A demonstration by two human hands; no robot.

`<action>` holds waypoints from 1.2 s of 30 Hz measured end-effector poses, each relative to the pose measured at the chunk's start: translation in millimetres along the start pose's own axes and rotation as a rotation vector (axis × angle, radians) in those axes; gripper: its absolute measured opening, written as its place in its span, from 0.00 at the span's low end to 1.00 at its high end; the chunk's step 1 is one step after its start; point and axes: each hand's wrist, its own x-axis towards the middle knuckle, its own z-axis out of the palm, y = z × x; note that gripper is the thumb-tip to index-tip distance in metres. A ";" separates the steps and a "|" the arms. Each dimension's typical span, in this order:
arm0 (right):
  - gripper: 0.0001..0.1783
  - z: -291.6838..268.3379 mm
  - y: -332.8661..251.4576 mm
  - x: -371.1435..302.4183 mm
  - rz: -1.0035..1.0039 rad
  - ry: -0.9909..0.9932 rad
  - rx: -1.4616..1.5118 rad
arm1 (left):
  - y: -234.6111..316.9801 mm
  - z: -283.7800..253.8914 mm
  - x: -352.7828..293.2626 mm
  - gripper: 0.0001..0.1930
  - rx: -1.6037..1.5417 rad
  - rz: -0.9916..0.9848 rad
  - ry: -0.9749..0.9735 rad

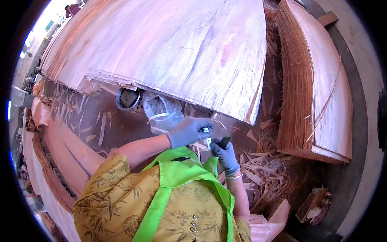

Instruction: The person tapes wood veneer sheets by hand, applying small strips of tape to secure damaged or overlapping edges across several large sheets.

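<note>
My left hand [189, 131], in a grey glove, reaches in front of my green apron [177, 173] with thumb and fingers pinched on a small white piece [208, 141]. Close beside it, my right hand [226, 158], gloved too, has its fingers closed round a dark flat object [224, 141] that sticks up from the fist. I cannot make out its kind. The white piece lies between the two hands, and its ends are partly hidden by the fingers. Just beyond my hands is the near edge of a large stack of pale wood veneer sheets [181, 52].
A clear plastic bag [165, 111] and a dark round container [128, 99] stand under the stack's near edge. To the right rises another thick veneer stack [296, 88]. Veneer scraps [266, 173] litter the floor. A wooden box [312, 205] sits at lower right; long sheets [66, 145] lie left.
</note>
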 end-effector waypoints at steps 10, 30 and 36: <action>0.02 -62.8 -94.1 36.5 0.050 0.311 -0.045 | -107.8 23.5 159.4 0.25 0.508 0.161 0.222; 0.11 -173.4 -72.5 303.6 0.298 0.140 -0.348 | -153.3 56.3 249.2 0.16 0.617 -0.005 0.333; 0.10 -183.3 -66.0 332.8 0.411 0.126 -0.390 | -128.1 50.5 250.4 0.32 0.605 -0.145 0.442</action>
